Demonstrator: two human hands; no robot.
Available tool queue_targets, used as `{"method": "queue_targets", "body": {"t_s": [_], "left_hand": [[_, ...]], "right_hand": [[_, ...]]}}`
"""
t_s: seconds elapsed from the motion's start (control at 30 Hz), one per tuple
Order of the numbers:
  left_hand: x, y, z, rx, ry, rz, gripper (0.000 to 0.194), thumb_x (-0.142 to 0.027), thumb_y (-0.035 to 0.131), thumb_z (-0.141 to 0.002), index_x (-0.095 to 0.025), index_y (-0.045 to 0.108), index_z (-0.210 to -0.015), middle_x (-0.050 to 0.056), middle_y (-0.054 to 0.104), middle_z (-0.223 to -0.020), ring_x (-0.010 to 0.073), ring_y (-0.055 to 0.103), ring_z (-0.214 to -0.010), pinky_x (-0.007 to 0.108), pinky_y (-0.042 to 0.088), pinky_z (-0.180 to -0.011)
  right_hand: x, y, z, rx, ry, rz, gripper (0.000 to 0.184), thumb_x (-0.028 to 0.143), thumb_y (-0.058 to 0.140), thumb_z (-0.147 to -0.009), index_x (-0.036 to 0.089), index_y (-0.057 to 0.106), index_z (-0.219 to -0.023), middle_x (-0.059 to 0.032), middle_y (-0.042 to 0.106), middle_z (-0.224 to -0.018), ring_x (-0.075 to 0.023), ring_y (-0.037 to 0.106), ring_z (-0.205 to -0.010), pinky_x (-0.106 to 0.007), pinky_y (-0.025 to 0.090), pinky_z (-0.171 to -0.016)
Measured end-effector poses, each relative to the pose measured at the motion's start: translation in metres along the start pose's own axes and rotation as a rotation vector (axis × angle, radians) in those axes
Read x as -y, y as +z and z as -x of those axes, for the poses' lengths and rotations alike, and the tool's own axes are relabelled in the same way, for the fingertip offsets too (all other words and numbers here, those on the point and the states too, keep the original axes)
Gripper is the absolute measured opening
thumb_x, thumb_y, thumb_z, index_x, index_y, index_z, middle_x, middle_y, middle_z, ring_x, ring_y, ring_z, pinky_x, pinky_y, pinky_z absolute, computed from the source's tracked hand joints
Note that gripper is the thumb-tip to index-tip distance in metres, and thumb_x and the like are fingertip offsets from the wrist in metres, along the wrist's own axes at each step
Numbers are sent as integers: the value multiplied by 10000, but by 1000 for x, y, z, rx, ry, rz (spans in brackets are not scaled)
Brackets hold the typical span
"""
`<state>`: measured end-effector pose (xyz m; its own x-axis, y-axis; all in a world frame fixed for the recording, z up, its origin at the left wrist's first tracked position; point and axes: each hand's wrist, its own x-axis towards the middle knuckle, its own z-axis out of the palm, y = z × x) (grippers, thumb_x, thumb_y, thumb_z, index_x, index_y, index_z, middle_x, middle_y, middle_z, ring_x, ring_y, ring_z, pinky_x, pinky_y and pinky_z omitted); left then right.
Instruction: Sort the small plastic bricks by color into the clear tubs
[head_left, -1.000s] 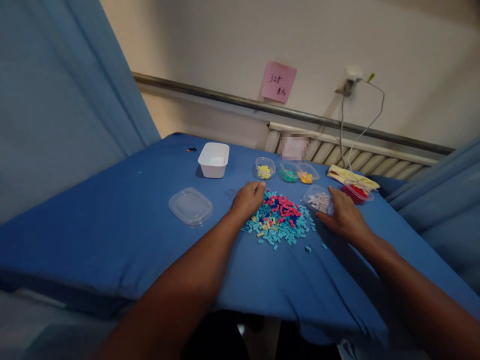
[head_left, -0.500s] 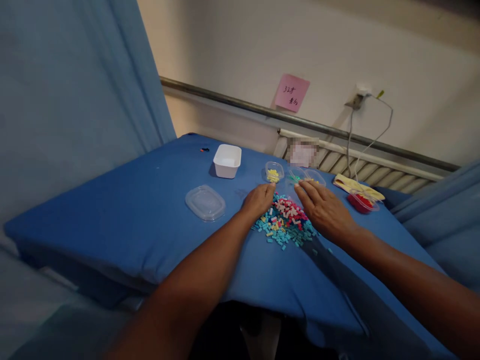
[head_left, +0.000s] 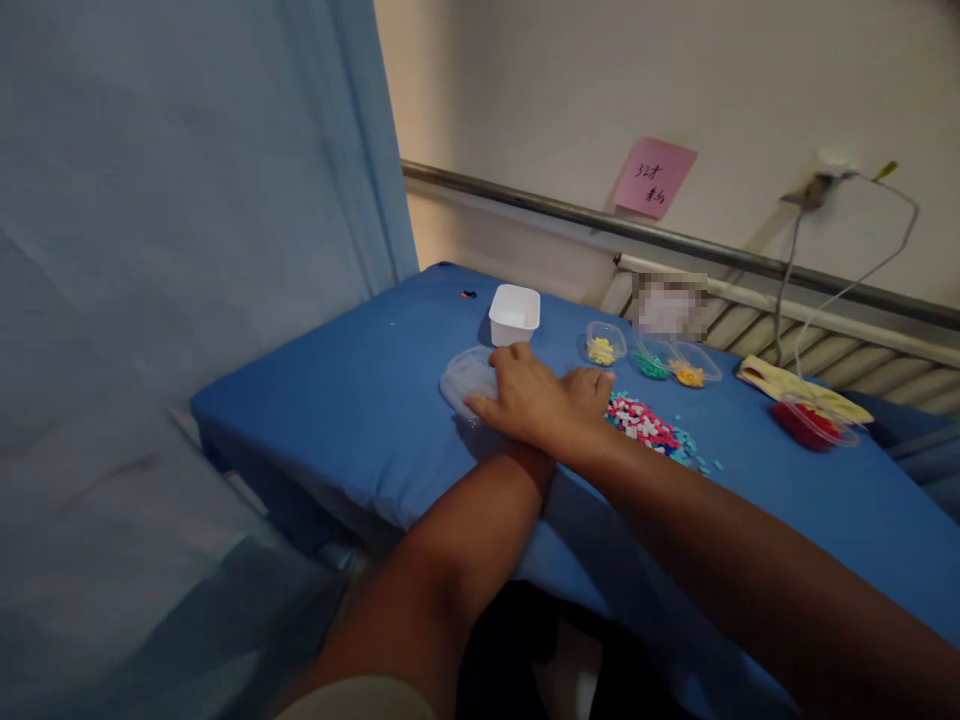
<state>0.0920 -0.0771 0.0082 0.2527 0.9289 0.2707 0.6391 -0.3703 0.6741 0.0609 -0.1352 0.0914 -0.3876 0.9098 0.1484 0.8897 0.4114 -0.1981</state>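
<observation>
My right arm crosses over my left. My right hand (head_left: 525, 397) has its fingers apart and is over the near right part of a clear plastic lid (head_left: 459, 378); whether it touches the lid I cannot tell. My left hand (head_left: 590, 390), partly hidden behind the right, is at the left edge of a pile of small plastic pieces (head_left: 646, 425) in pink, red, white and turquoise. Its fingers look curled together, and anything in them is hidden. A white tub (head_left: 514, 318) stands behind the lid.
Small clear containers hold yellow pieces (head_left: 600, 350), green pieces (head_left: 651, 364) and orange pieces (head_left: 687, 374). Farther right are a container of red pieces (head_left: 806, 422) and a yellow cloth (head_left: 802, 388). The blue-covered bed (head_left: 337, 400) meets a wall with a rail (head_left: 540, 203); a curtain (head_left: 225, 200) hangs left.
My right hand has left the right side of the pile and swung left across my left arm to the lid. My left hand stays by the pile's left edge. The view has turned left.
</observation>
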Motion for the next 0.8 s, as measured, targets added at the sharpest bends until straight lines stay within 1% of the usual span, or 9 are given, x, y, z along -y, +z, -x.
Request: {"method": "queue_targets", "body": {"t_s": [0.07, 0.17, 0.4, 0.47, 0.5, 0.6, 0.67, 0.73, 0.8], "left_hand": [[-2, -6, 1, 75, -20, -30, 479, -427, 391, -1141, -191, 807, -1127, 126, 803, -1187, 267, 729, -1102, 382, 561, -990], [-4, -11, 2, 136, -26, -51, 501, -444, 366, -1146, -190, 797, -1162, 130, 796, -1242, 259, 722, -1139, 356, 544, -979], [-1, -7, 3, 128, -22, -22, 514, -467, 363, -1144, -177, 783, -1209, 151, 783, -1279, 275, 712, -1170, 382, 527, -1009], [0, -6, 2, 140, -23, -7, 512, -477, 370, -1140, -180, 781, -1207, 154, 782, -1281, 283, 712, -1174, 392, 527, -1010], [0, -6, 3, 147, -24, -1, 507, -480, 376, -1138, -182, 782, -1203, 155, 782, -1279, 288, 713, -1178, 397, 527, -1010], [0, -7, 3, 149, -20, 11, 486, -483, 395, -1130, -196, 784, -1183, 151, 784, -1272, 297, 715, -1190, 402, 529, -1014], [1, -8, 4, 151, 0, 10, 483, -481, 391, -1131, -204, 785, -1167, 146, 784, -1271, 298, 715, -1194, 401, 531, -1021], [2, -9, 4, 153, 34, 4, 487, -471, 377, -1134, -203, 784, -1156, 146, 782, -1270, 298, 714, -1196, 402, 531, -1031], [4, -11, 4, 141, 59, 6, 485, -458, 370, -1135, -198, 780, -1155, 144, 780, -1276, 295, 708, -1208, 398, 528, -1046]], "right_hand": [[10, 14, -9, 106, 10, 27, 656, 586, 729, -963, 133, 594, -1417, -249, 631, -1431, -389, 718, -1188, -505, 590, -990], [11, 26, -15, 200, 46, 68, 742, 639, 736, -941, 104, 577, -1429, -273, 674, -1383, -422, 722, -1209, -520, 589, -991], [14, 32, -24, 191, 59, 85, 797, 751, 660, -951, 102, 597, -1410, -278, 703, -1345, -430, 730, -1173, -553, 584, -969], [14, 35, -26, 177, 66, 69, 808, 768, 624, -967, 109, 589, -1433, -280, 678, -1389, -430, 713, -1209, -557, 574, -988], [14, 37, -27, 164, 62, 61, 820, 770, 617, -971, 122, 569, -1470, -280, 642, -1452, -433, 690, -1258, -560, 563, -1013], [14, 44, -29, 154, -18, 43, 823, 721, 590, -1016, 192, 442, -1629, -260, 446, -1686, -430, 553, -1463, -561, 499, -1123], [18, 48, -30, 191, -72, 48, 753, 648, 505, -1082, 202, 388, -1677, -260, 357, -1750, -425, 486, -1529, -563, 465, -1159], [25, 51, -30, 213, -71, 80, 683, 582, 433, -1117, 157, 421, -1653, -293, 370, -1732, -443, 506, -1501, -582, 469, -1142], [31, 52, -30, 194, -33, 119, 629, 536, 427, -1111, 112, 500, -1571, -317, 460, -1652, -456, 570, -1410, -590, 507, -1081]]}}
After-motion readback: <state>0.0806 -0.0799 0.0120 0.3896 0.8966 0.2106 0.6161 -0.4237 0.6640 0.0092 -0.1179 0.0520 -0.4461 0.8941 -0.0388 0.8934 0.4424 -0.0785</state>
